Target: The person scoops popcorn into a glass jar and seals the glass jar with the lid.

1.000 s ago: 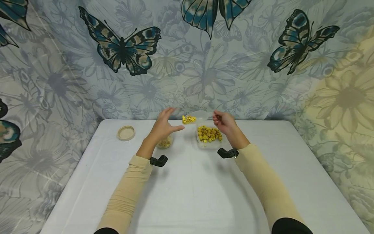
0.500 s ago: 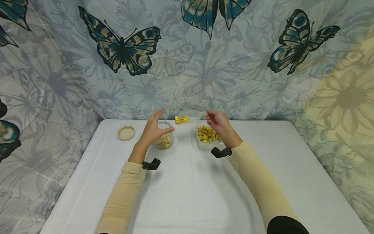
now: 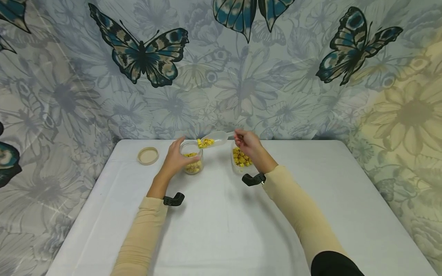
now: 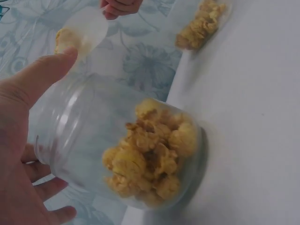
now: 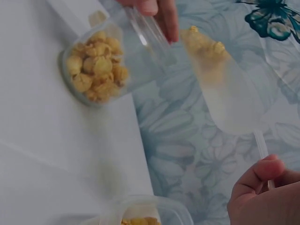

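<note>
A clear glass jar, part filled with yellow popcorn, stands upright on the table. My left hand is spread around the jar's neck, thumb on the near side; whether it touches the glass I cannot tell. Between thumb and fingers, my right hand pinches the thin handle of a translucent scoop. A small heap of popcorn lies at the scoop's front end, which is beside the jar's mouth at rim height or slightly above. Below the right hand stands a clear plastic container of popcorn, partly hidden by that hand.
A round tan-rimmed lid lies on the white-covered table, left of the jar. Close behind the table's far edge hangs a butterfly-patterned cloth backdrop.
My right hand has carried the loaded scoop leftward from over the container to the jar's mouth. The left hand has moved left and down to the jar, its fingers spread around the neck.
</note>
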The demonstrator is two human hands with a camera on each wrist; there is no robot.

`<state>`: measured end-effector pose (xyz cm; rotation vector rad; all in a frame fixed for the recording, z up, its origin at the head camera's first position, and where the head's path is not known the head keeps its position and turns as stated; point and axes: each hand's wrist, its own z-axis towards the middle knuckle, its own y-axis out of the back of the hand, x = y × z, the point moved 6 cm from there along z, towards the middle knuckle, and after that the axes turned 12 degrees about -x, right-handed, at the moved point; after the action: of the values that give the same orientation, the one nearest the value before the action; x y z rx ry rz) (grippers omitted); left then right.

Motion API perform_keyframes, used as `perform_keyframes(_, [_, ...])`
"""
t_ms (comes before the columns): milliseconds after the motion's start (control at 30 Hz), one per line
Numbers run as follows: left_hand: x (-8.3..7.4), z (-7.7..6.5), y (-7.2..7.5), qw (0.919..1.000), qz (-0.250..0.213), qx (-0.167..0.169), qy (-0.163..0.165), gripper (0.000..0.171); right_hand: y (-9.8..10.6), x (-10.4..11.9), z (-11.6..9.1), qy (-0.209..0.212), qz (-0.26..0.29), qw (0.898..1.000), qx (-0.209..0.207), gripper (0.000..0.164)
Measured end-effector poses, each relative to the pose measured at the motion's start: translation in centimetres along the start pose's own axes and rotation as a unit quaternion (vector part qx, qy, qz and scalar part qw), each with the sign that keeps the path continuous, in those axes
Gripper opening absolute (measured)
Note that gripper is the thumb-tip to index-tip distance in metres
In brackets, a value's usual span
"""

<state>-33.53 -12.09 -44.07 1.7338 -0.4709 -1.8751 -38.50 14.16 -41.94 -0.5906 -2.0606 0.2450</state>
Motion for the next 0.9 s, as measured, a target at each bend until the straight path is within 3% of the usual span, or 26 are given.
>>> perform_keyframes(200, [0.9, -0.1, -0.2, 0.9996, 0.026, 0.002, 0.006, 0.110, -0.8, 0.0, -0.2, 0.023, -0.023, 0.999, -0.011, 0.026])
perform_keyframes(500, [2.0, -0.2, -0.4, 0.9996, 0.016, 0.000, 0.023, 0.103, -2.6, 0.2, -1.0, 0.104, -0.060, 0.992, -0.033, 0.020])
perform_keyframes(733, [1.9, -0.3, -0.4, 0.9998, 0.009, 0.004, 0.014, 0.102, -4.7, 1.4, -2.7, 0.233, -0.132, 0.963, -0.034, 0.026])
perform_keyframes(900, [1.8, -0.3, -0.4, 0.9999, 0.003, 0.007, 0.011, 0.101, -5.1, 1.9, -3.3, 0.267, -0.171, 0.948, -0.036, 0.031])
